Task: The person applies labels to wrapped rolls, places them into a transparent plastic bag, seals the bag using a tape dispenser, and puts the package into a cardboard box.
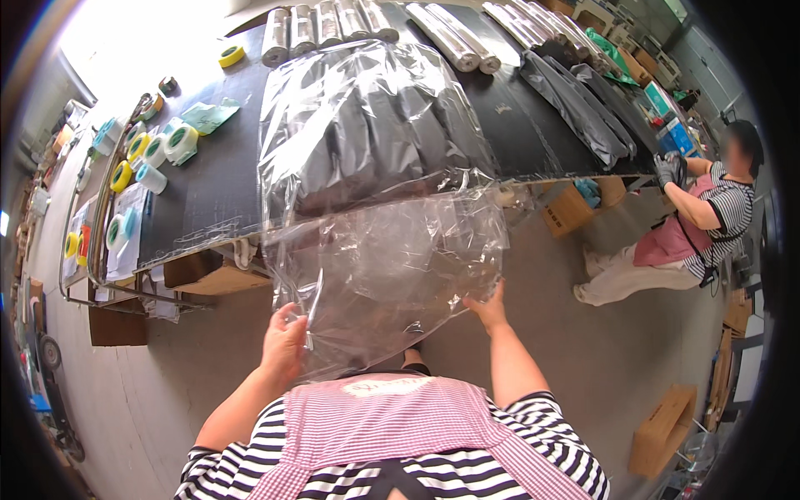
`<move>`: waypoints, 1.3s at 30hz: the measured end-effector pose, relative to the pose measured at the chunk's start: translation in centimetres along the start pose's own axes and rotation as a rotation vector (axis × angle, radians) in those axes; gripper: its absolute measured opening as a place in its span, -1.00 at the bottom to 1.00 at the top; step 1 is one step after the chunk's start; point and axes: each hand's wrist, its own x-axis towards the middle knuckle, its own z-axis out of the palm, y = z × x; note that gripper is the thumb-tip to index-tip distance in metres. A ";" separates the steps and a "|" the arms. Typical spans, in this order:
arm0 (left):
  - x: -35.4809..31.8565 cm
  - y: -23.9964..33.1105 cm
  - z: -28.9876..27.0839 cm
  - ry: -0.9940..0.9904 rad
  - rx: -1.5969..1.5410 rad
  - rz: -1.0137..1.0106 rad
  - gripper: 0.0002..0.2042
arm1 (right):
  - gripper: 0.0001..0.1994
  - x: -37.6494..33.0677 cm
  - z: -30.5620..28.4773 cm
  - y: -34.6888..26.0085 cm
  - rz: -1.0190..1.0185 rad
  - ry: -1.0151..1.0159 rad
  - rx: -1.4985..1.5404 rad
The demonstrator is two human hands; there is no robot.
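Note:
A large clear plastic bag point(375, 250) hangs over the front edge of the black table point(208, 196) toward my body. Its far part lies on the table around several dark grey wrapped rolls point(367, 137) set side by side. My left hand point(286, 333) grips the near left edge of the plastic, fingers closed. At the near right edge, my right hand point(490, 307) pinches the film between thumb and fingers. The near part between my hands is slack and creased, with nothing visible in it.
Silver rolls point(329, 25) line the table's far side, with dark grey covers point(579, 108) at right. Tape rolls point(154, 150) crowd the left end. A co-worker point(692, 208) in a pink apron stands at the right. Cardboard boxes point(571, 208) sit below the table.

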 end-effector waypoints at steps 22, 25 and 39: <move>-1.2 0.0 -14.8 -0.327 -0.018 0.017 -0.74 | -0.56 -7.3 -17.1 -14.0 -0.379 -0.680 1.072; -2.1 4.6 -12.6 -0.194 -0.347 0.273 -0.47 | -0.43 -3.6 -16.9 -14.1 -0.371 -0.214 1.149; 8.8 10.9 -2.7 -0.742 2.019 1.135 -0.58 | -0.49 8.0 -7.1 -26.2 -1.244 -0.804 -1.176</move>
